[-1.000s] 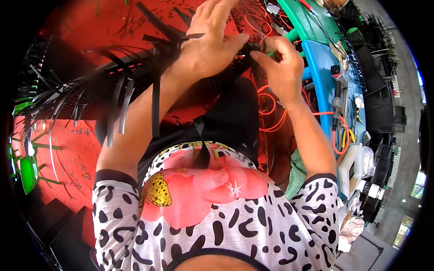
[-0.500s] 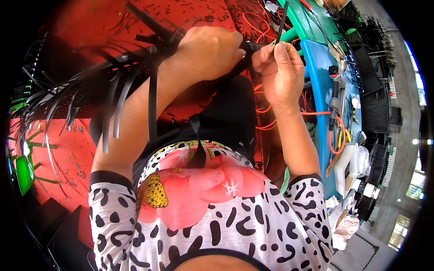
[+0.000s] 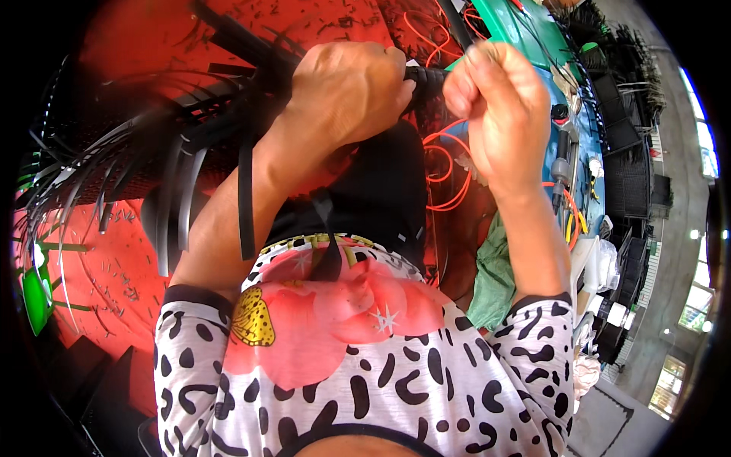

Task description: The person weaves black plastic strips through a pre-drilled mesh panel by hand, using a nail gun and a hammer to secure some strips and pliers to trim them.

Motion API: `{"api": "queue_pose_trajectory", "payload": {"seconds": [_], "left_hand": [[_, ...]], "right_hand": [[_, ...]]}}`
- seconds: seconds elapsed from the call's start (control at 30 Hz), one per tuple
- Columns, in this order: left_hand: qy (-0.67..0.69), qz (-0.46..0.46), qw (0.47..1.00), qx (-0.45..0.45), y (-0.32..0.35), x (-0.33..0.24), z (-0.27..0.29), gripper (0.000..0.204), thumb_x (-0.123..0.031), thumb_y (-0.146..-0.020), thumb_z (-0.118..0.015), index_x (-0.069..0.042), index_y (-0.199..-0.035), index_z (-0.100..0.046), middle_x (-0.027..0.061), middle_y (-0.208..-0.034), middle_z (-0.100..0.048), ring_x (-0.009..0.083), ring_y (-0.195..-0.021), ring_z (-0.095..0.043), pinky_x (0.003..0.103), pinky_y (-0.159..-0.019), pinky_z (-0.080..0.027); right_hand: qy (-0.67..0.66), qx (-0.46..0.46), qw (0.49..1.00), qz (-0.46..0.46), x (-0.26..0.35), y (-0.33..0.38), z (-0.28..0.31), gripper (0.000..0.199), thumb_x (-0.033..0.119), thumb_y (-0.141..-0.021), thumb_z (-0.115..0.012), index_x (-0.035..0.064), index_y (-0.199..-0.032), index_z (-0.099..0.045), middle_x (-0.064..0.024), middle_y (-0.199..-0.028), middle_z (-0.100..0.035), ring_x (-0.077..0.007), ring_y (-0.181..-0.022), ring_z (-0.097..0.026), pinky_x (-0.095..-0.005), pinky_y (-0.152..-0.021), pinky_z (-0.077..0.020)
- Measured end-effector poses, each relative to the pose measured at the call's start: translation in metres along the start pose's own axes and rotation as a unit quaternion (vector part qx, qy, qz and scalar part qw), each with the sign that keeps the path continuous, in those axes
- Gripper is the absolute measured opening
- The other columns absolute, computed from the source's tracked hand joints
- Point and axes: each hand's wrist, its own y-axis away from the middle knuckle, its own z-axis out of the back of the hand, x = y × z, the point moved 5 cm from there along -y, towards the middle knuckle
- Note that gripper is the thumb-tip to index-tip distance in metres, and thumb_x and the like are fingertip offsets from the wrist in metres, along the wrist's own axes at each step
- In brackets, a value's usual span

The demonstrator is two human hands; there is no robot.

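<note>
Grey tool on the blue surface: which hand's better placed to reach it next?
Right, probably: the right hand is nearer the grey tool, though it pinches a black strip. The left hand is farther off, closed on a black bar.

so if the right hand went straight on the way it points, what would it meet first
Probably the green plastic surface at the top of the view, just beyond the knuckles of the right hand. Depth is unclear from this one view, so the hand might pass above it.

Black strips (image 3: 246, 202), red floor (image 3: 137, 305), orange hose (image 3: 449, 207); white shirt (image 3: 381, 381), black-spotted, pink-flowered
</note>
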Motion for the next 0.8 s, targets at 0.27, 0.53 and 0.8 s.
{"api": "queue_pose_trajectory", "payload": {"seconds": [0.27,0.53,0.8], "left_hand": [[-0.013,-0.009,1.000,0.007,0.004,0.000,-0.003,0.022,-0.027,-0.074,-0.065,-0.007,-0.078,-0.057,0.0050,-0.072,-0.059,0.0267,-0.069,-0.060,0.039,-0.058,-0.047],[-0.024,-0.041,0.999,-0.017,0.000,0.000,-0.001,0.020,-0.023,-0.073,-0.065,-0.006,-0.076,-0.055,0.0062,-0.071,-0.059,0.0262,-0.067,-0.060,0.039,-0.057,-0.047],[-0.014,-0.029,0.999,-0.034,-0.001,0.002,0.001,0.017,-0.021,-0.072,-0.066,-0.013,-0.087,-0.061,0.0030,-0.067,-0.055,0.0248,-0.060,-0.057,0.038,-0.051,-0.046]], "right_hand": [[0.294,0.071,0.952,-0.034,-0.010,-0.068,-0.020,0.023,0.016,-0.087,-0.052,-0.0017,-0.073,-0.055,-0.0069,-0.056,-0.057,-0.0118,-0.050,-0.054,-0.0250,-0.047,-0.0413],[0.466,0.069,0.861,0.192,-0.053,-0.103,0.008,0.023,0.017,-0.078,-0.061,-0.0040,-0.070,-0.058,-0.0188,-0.063,-0.057,-0.0284,-0.062,-0.061,-0.0377,-0.058,-0.0458],[0.483,0.154,0.856,-0.102,-0.092,-0.115,0.022,0.019,0.018,-0.078,-0.063,-0.0013,-0.074,-0.063,-0.0155,-0.061,-0.060,-0.0239,-0.059,-0.062,-0.0369,-0.056,-0.0463]]}}
